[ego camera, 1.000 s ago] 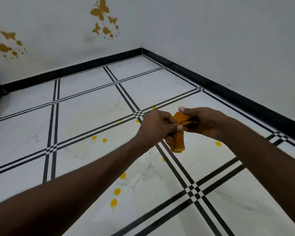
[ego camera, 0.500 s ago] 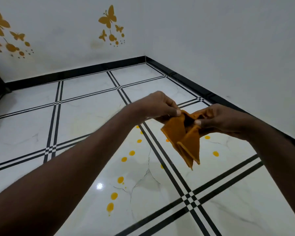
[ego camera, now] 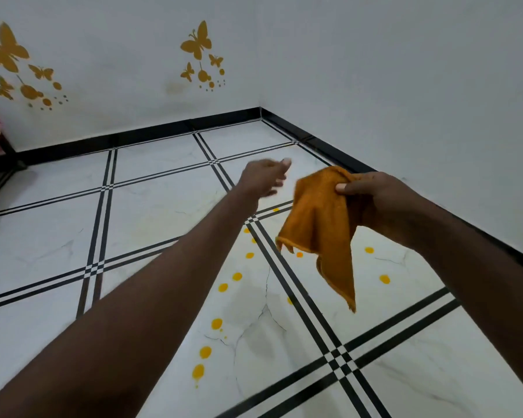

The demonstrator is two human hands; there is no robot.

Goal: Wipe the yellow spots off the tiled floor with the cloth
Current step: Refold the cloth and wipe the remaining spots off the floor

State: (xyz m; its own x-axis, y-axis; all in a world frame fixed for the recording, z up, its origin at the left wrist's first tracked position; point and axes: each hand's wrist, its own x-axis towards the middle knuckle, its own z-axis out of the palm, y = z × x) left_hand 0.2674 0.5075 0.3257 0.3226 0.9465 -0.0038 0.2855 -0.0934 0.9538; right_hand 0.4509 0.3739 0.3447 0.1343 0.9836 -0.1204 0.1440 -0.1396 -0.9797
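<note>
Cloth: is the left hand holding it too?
No: only the right hand pinches the cloth; the left hand is apart from it, holding nothing.

Soft, even, rather dim light fills the room, with no hard shadows. The glossy floor (ego camera: 151, 212) shows only a pale sheen, and faint grey smudges of shadow lie on the tiles below the right hand (ego camera: 384, 203). The left hand (ego camera: 263, 178) is smeared by motion blur, its fingers indistinct, while the right hand and the cloth (ego camera: 323, 230) it holds look fairly crisp. The wide lens bends the scene: the floor's black lines splay outward and both forearms swell toward the lower corners. Fine detail is softened and slightly blocky throughout.
</note>
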